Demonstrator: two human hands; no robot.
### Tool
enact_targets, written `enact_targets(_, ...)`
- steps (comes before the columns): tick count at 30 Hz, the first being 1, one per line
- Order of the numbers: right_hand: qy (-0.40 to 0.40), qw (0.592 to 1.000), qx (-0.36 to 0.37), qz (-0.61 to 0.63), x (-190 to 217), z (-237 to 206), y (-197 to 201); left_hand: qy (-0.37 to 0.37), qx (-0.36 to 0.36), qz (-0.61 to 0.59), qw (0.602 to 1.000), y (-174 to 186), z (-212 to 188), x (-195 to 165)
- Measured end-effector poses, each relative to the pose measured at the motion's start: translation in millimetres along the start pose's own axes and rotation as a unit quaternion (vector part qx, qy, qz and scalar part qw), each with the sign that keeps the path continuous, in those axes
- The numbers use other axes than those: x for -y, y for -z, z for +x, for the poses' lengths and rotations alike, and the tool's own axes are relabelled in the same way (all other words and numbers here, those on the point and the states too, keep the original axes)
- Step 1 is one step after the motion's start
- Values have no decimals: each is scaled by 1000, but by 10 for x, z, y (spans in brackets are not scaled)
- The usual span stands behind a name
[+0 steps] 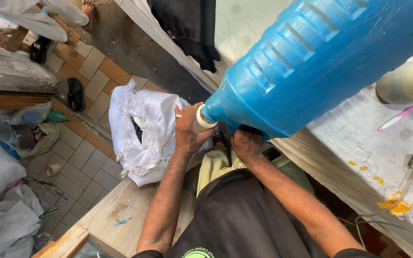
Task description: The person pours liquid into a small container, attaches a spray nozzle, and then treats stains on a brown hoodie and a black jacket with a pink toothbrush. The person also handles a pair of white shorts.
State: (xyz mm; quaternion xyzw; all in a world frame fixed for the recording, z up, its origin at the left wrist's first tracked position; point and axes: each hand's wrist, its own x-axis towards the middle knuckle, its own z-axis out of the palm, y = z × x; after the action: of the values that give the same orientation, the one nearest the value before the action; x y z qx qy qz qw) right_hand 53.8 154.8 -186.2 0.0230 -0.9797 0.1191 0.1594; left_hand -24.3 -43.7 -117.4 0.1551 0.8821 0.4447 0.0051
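At the counter edge, head view: I see a big blue ribbed jug (321, 62) tipped on its side, neck pointing down-left, body lying across the speckled counter (359, 143).

Left hand (187, 131) is at the jug's neck, fingers curled around the white cap (201, 119), pinching it. A ring shows on 1 finger.

Right hand (247, 143) is under the jug's shoulder, just beside the neck, fingers pressed up against the blue plastic. Fingertips are hidden behind the jug, so I can't tell how tightly it grips.

Below the hands: a white woven sack (144, 129) with a frayed open top sits on the tiled floor (87, 167), touching the left hand's far side.

On the counter, right side: a pink toothbrush (402, 114), a pale rounded container (407, 81), a cable (388, 210).

A dark cloth (187, 26) hangs over the counter edge at top.

Far left: bundled bags (5, 191), a green bottle (56, 116), black sandals (76, 93).

Top left: another person's bare foot (88, 9) on the floor.
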Motion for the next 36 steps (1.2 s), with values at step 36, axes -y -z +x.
enact_targets(36,51,999,-16,-4,44,83,-77,15,23,-16,999,-124,13,347)
